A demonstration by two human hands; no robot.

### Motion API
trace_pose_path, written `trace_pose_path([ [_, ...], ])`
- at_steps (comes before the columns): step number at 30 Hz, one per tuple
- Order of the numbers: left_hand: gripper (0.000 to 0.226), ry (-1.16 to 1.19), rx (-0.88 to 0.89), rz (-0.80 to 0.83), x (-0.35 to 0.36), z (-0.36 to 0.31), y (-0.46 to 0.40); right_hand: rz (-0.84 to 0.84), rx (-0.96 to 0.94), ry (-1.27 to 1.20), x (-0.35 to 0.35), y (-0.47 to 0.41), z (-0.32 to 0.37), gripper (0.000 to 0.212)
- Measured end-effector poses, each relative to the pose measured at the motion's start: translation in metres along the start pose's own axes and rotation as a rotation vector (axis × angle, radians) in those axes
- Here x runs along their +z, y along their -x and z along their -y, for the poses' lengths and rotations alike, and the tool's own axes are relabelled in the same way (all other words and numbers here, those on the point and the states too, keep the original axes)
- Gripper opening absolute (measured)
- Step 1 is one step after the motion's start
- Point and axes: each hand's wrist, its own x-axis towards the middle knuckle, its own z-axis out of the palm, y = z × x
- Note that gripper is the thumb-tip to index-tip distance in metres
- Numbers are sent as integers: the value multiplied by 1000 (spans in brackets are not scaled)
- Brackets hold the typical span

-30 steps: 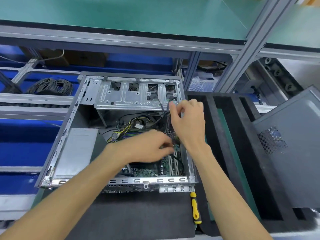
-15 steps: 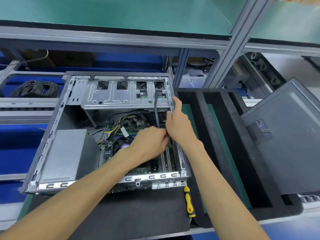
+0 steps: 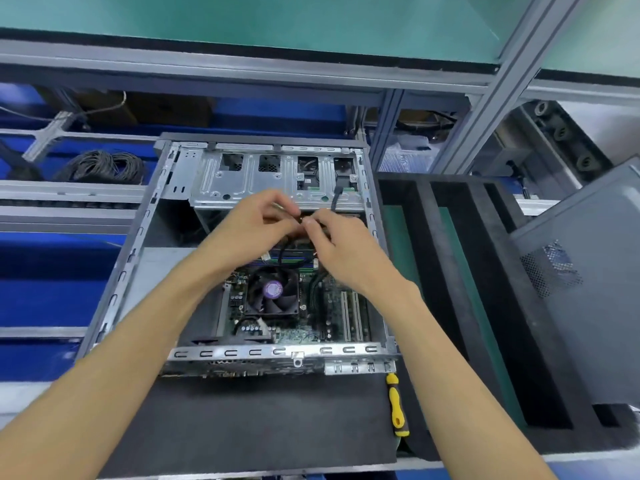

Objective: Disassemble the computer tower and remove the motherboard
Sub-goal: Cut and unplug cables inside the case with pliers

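Over the far edge of the motherboard [image 3: 298, 320] in the open tower [image 3: 138, 258], left hand [image 3: 249, 230] and right hand [image 3: 341, 245] pinch a black cable [image 3: 282, 251] between curled fingertips

The grey computer tower [image 3: 138, 265] lies on its side, open on a black mat, its green motherboard [image 3: 311, 317] seemingly still mounted inside under a black fan.

There was one open computer tower [image 3: 263, 258] at the frame's centre, holding one motherboard [image 3: 304, 323] with one cooling fan [image 3: 272, 291]. Two hands worked inside it, a left hand [image 3: 252, 226] and a right hand [image 3: 339, 247]. One yellow-and-black screwdriver [image 3: 396, 405] lay lower right, one detached side panel [image 3: 588, 306] stood at right, and one cable coil [image 3: 100, 166] sat upper left.
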Motion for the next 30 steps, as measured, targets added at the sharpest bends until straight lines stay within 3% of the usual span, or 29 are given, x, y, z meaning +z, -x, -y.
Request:
trace_pose_path([
  [2, 8, -229, -12, -71, -7, 1, 5, -158, 55, 26, 1, -6, -5, 36],
  [3, 7, -293, -49, 12, -8, 0, 9, -229, 95, 21, 1, -8, -8, 36],
  [6, 17, -329, -208, 496, 12, -4, 26, -284, 133, 34, 7, -12, -12, 38],
  [8, 24, -511, -218, 655, 36, -2, 31, -268, 121, 45, 10, -12, -10, 40],
  [11, 31, -926, -108, 741, 67, 9, 30, -265, 112, 38, 10, -12, -11, 42],
  [16, 19, -1082, -81, 802, 93, 25, 25, -209, 105, 107, 10, -13, -12, 41],
  [18, 18, -1059, -56, 810, 96, 27, 24, -199, 97, 111, 10, -13, -13, 40],
  [23, 24, -646, 86, 653, 78, 11, 22, -202, 96, 137, 10, -15, -12, 40],
  [26, 26, -386, -20, 590, 51, 1, 19, -221, 110, 139, 10, -14, -10, 38],
  [30, 24, -208, -56, 437, 13, -4, 12, -189, 71, 104, 8, -13, -9, 37],
])
